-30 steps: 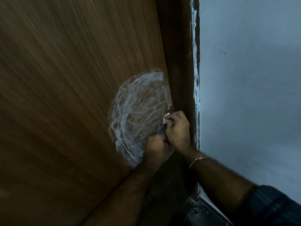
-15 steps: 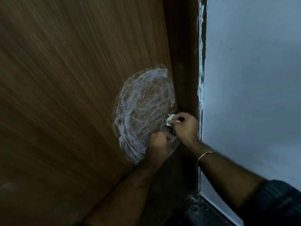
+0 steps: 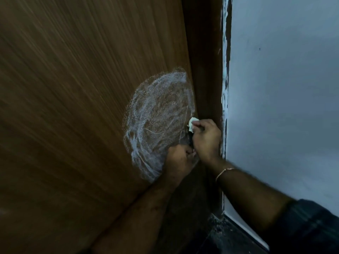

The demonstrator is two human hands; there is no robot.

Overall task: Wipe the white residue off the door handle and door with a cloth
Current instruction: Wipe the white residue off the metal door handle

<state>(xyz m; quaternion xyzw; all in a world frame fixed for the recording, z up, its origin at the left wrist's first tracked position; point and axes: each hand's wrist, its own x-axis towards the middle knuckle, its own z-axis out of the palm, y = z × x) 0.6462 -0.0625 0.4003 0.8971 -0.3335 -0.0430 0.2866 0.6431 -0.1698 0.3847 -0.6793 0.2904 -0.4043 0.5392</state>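
The door handle [image 3: 189, 139], a small dark metal piece only barely visible, sits just right of the frame's centre at the right edge of the brown wood-grain door [image 3: 82, 107], almost wholly covered by the two hands; its shape and long axis cannot be made out. Pressed at its upper end is the small white crumpled cloth [image 3: 191, 124], pinched in the fingers of the right hand [image 3: 206, 138], which is closed on it and lies directly over and to the right of the handle. The left hand [image 3: 178, 161] is curled into a fist just below and left of the handle, seemingly gripping its lower part, though what it holds is hidden. Spreading up and to the left of both hands is the large round patch of white powdery residue [image 3: 157, 121], swirled on the door face and reaching from the frame's middle down to the left wrist. So the cloth-bearing right hand is the nearer one to the work: the handle lies under it, the residue patch immediately to its left. I judge the handle wiping is underway and the door patch largely undone. To the right stand the dark wooden door frame [image 3: 205, 70] and the pale grey wall [image 3: 284, 107].
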